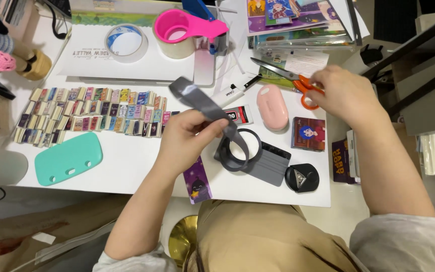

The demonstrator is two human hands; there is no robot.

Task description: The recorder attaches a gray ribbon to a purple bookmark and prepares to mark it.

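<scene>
Nearest to the camera is the person's brown clothing point(258, 236), and both bare forearms go out from it over the white table point(142, 171). Left hand point(190, 138) is lifted a little above the table; its fingers are pressed together and pinch a grey strip point(205, 103). This strip goes up and to the left from the fingers, and its other part goes down into a grey tape roll point(237, 151) that lies flat on the table, on a grey scraper point(273, 163), so it seems the strip is held up to keep it away from the surface. Right hand point(341, 93) is far to the right, on the orange handles of the scissors point(290, 80), whose blades point left and lie on the table. Fingers curl over the handles, but I cannot tell if they really close around them. Between the hands lie a pink case point(273, 107) and a glue tube point(237, 116). At the left, many small cards point(91, 116) stand in tidy rows, a teal case point(69, 158) below them. Behind, a pink tape dispenser point(185, 30) stands beside a clear tape roll point(126, 43).
</scene>
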